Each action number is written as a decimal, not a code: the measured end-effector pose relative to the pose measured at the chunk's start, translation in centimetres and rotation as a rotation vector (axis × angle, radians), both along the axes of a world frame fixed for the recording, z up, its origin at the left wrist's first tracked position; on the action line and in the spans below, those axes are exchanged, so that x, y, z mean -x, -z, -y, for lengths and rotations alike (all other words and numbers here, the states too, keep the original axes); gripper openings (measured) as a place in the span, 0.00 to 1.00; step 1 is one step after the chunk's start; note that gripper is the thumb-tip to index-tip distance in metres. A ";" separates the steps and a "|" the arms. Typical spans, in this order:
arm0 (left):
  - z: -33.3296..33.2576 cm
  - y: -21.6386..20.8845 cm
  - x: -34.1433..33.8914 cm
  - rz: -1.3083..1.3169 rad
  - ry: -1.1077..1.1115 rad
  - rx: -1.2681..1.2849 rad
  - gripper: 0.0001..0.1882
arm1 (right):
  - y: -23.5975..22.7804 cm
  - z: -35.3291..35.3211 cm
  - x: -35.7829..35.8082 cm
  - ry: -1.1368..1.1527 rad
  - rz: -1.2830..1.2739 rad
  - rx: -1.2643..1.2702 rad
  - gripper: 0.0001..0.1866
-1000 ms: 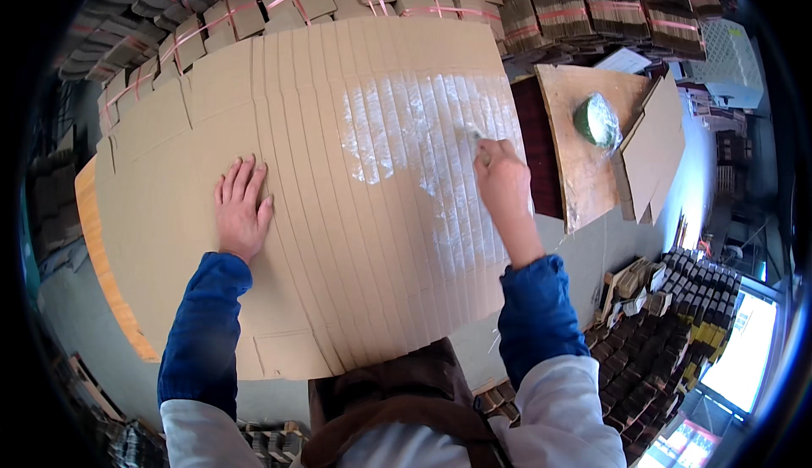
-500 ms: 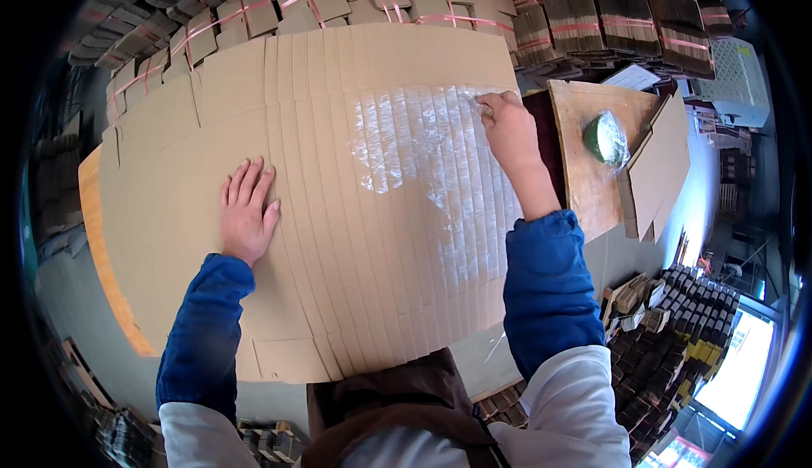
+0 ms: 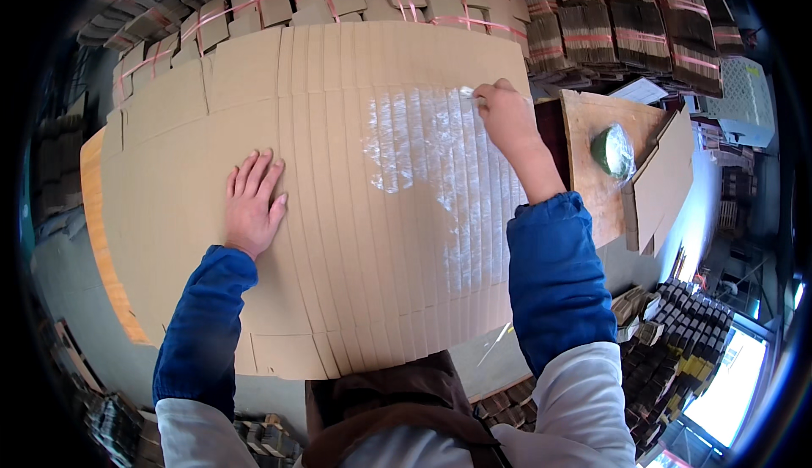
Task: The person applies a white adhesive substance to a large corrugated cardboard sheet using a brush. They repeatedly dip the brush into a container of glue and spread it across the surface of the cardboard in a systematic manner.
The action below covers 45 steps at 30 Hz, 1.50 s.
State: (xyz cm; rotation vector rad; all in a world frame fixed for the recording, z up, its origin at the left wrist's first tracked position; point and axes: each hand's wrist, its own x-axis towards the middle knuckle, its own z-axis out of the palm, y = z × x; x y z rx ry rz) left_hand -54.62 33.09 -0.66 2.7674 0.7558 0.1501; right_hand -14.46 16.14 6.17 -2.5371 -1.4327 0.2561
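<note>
- The cardboard sheets (image 3: pixel 178 180) are covering the worktop (image 3: pixel 96 222), leaving its left edge showing; they are probably handling light, stiffish yet easy to crease, and slippery at the shiny patch (image 3: pixel 408 142), so their dry outer edges are offering the best hold.
- The left hand (image 3: pixel 253 212) is resting flat on them, grip spread, holding nothing.
- The right hand (image 3: pixel 506 118) is pinching a small pale tool (image 3: pixel 467 93), grip closed; compared with a second ago, it is sitting nearer the sheets' far edge.
</note>
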 end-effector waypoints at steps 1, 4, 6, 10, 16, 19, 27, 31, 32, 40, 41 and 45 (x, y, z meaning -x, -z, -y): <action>0.0 0.0 0.1 -0.007 0.001 0.003 0.29 | -0.4 -0.1 0.0 0.031 0.013 0.007 0.11; -0.2 0.0 0.1 0.009 0.002 -0.006 0.29 | -0.8 -0.7 1.1 -0.094 -0.071 -0.076 0.10; 0.0 0.1 0.0 0.006 0.003 -0.007 0.28 | -0.1 -0.1 -0.4 -0.048 -0.034 -0.020 0.10; 0.0 0.1 0.2 0.006 -0.007 0.001 0.28 | -1.8 -0.9 0.3 -0.017 -0.070 -0.043 0.10; 0.0 0.1 0.1 0.014 -0.002 -0.008 0.28 | -0.8 -2.8 1.1 -0.058 -0.044 -0.060 0.09; 0.0 0.1 0.2 0.027 0.006 -0.013 0.28 | -2.0 -2.7 2.4 -0.051 -0.097 -0.104 0.09; 0.0 0.2 0.8 0.009 -0.013 -0.015 0.28 | -2.9 3.3 9.2 0.106 -0.113 -0.218 0.07; 0.0 0.7 -0.1 0.059 0.005 -0.009 0.28 | -1.4 9.8 17.6 0.005 -0.116 -0.042 0.08; 0.1 0.6 0.1 0.058 0.007 -0.009 0.29 | -0.9 10.7 18.3 0.039 -0.130 0.017 0.10; -0.1 1.0 0.4 0.079 0.033 -0.026 0.29 | -1.2 13.1 22.1 0.116 -0.140 -0.076 0.10; -0.3 0.9 0.5 0.088 0.036 -0.029 0.29 | -0.3 13.4 19.8 0.216 -0.110 -0.041 0.10; -0.3 0.6 0.1 0.069 0.028 -0.022 0.30 | -1.1 12.0 19.6 0.150 -0.097 -0.087 0.11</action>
